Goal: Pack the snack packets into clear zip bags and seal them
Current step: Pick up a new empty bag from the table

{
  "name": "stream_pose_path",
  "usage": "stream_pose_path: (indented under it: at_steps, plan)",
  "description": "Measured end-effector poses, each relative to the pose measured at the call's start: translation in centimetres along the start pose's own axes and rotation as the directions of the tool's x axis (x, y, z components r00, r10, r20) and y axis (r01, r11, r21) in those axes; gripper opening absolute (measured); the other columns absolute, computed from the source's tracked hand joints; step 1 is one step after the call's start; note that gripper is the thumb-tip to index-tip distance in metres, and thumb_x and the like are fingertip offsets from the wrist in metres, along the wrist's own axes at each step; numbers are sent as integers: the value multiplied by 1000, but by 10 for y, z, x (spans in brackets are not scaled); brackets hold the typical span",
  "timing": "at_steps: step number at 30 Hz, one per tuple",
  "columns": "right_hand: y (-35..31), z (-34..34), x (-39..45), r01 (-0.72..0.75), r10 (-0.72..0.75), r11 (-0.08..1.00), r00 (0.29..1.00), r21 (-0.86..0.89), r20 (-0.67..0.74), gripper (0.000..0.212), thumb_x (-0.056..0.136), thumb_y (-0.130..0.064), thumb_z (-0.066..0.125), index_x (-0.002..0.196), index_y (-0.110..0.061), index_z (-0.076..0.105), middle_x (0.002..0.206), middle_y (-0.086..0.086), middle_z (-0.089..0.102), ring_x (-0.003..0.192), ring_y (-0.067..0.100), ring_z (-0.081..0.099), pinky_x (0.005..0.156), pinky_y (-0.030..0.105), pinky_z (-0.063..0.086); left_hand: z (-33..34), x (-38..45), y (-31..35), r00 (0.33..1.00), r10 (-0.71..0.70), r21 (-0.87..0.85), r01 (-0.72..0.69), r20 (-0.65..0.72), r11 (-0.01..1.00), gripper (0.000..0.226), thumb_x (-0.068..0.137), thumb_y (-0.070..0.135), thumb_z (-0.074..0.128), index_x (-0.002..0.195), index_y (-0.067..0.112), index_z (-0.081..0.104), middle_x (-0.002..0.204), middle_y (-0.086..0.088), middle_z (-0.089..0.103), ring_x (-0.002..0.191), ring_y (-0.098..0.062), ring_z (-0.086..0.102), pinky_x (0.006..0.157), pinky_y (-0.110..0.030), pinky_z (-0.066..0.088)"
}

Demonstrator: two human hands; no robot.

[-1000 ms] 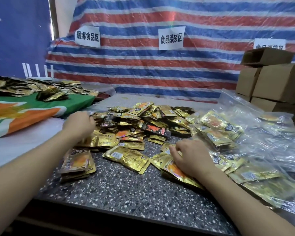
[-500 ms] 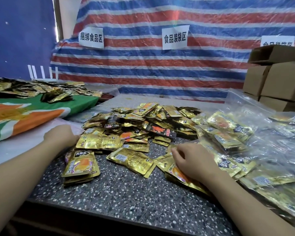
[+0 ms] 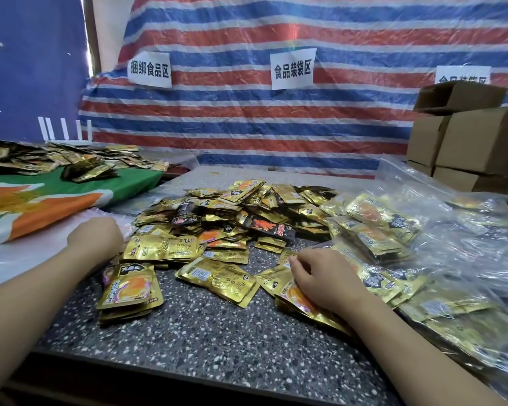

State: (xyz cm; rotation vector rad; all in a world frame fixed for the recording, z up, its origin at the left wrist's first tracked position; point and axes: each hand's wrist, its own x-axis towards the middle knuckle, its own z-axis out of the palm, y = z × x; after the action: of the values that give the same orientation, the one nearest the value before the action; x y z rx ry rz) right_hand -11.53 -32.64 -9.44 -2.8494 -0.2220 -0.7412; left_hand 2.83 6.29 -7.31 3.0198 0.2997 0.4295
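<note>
Our right hand pinches stacked packets at 4 o'clock; our left hand, at 9, shows no grip we can tell. We risk the slick stack fanning apart on the counter.

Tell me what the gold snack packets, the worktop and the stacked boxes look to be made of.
Gold snack packets: probably metallised plastic film, glossy; they crinkle and throw bright glints.
Worktop: looks like terrazzo or speckled stone, smooth; dark ground with pale chips. Could be a printed laminate.
Stacked boxes: plain brown cardboard, matt, with folded flaps.
</note>
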Motion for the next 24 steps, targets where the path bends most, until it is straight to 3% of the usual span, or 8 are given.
stream_pose_path:
  at_steps: [4, 8, 12, 14, 20, 24]
  plan:
    - [1, 0, 0, -6, 6, 1000, 1000, 17, 2, 42, 101, -39, 45, 63, -21, 48, 58, -7, 50, 54, 7, 46, 50, 24, 25, 1, -1, 3, 991, -55, -120, 41, -119, 992, 19, 93, 16, 53, 102, 3, 62, 101, -15, 63, 91, -33, 59, 67, -33, 47]
    - [1, 1, 1, 5, -5, 1000, 1000, 15, -4, 41, 101, -39, 45, 65, -20, 50, 60, -7, 51, 57, 10, 48, 52, 26, 30, 4, 0, 6, 974, -53, -195, 9, -220, 981, 15, 92, 15, 52, 97, 6, 63, 97, -18, 65, 86, -35, 56, 64, -34, 41]
    - [0, 0, 1, 17, -17, 1000, 1000, 16, -17, 41, 101, -38, 45, 65, -20, 51, 59, -6, 52, 56, 10, 49, 51, 24, 27, -1, 1, 18, 917, -10, -279, -111, -399, 954, 21, 97, 13, 48, 109, 5, 64, 80, -14, 61, 70, -33, 53, 56, -35, 41]
    - [0, 0, 0, 17, -17, 1000, 1000, 16, -14, 40, 101, -38, 45, 65, -20, 51, 59, -6, 52, 56, 9, 48, 51, 23, 27, -8, -1, 30, 889, 17, -333, -189, -457, 924, 21, 98, 12, 46, 108, 4, 63, 81, -17, 64, 68, -33, 56, 56, -39, 47]
    - [-1, -2, -1, 18, -17, 999, 999, 27, -32, 39, 99, -34, 47, 62, -20, 45, 57, -6, 48, 54, 8, 44, 51, 22, 22, -31, -25, 87, 804, 73, -482, -424, -591, 767, 21, 96, 7, 46, 110, 5, 62, 79, -18, 65, 65, -35, 57, 55, -40, 46]
    - [-1, -2, -1, -19, 26, 994, 998, 107, -60, 35, 98, -32, 50, 66, -17, 52, 60, -5, 53, 58, 11, 50, 51, 24, 30, -38, -52, 127, 778, 129, -575, -554, -615, 602, 21, 98, 5, 45, 110, 4, 63, 75, -9, 62, 58, -25, 54, 50, -38, 45]
